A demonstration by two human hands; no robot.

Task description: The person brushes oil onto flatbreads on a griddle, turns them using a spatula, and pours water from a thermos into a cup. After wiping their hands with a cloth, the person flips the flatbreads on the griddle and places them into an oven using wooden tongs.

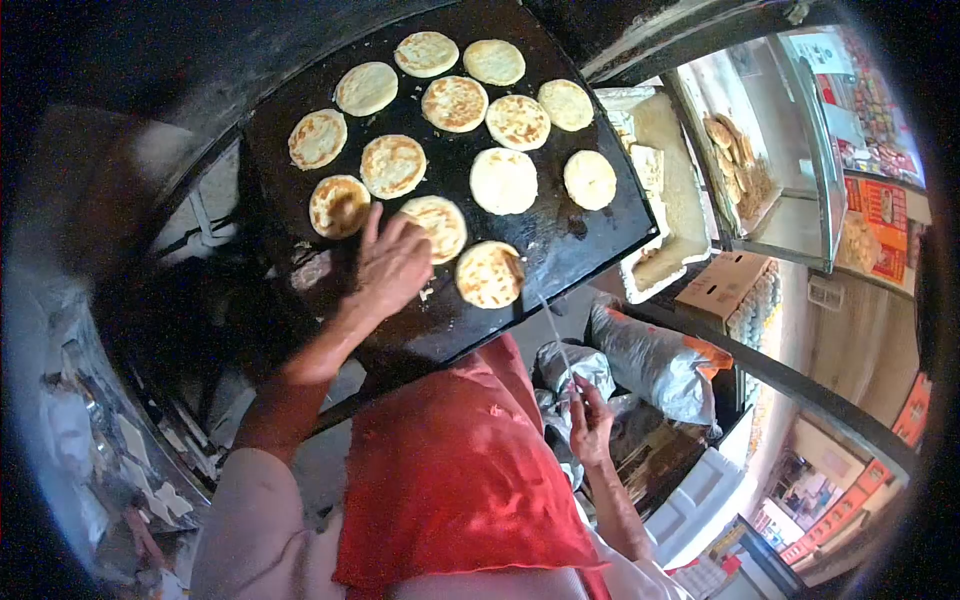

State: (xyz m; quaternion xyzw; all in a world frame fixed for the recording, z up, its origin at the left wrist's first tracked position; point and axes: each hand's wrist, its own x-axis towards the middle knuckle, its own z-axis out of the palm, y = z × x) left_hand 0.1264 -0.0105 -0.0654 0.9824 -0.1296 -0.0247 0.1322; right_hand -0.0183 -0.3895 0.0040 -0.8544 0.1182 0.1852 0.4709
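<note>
My left hand (pixel 393 265) reaches palm down over the dark griddle (pixel 560 255). Its fingertips are at the left edge of a browned round flatbread (pixel 437 228); one finger points apart from the rest, toward another flatbread (pixel 339 207) just beyond. My right hand (pixel 590 425), low on the right past the griddle's near edge, is closed around a long thin metal tool (pixel 554 333). The tool's far tip points up toward the griddle edge, close to a browned flatbread (pixel 490 275). Several more flatbreads (pixel 504 181), some pale and some browned, lie flat across the griddle.
Right of the griddle is a pale crumb-strewn tray (pixel 685 190), with a glass case (pixel 815 160) holding bread beyond it. A cardboard box (pixel 727 290), a silver sack (pixel 655 360) and a white foam box (pixel 697 505) stand lower right. A red apron (pixel 450 480) covers my front.
</note>
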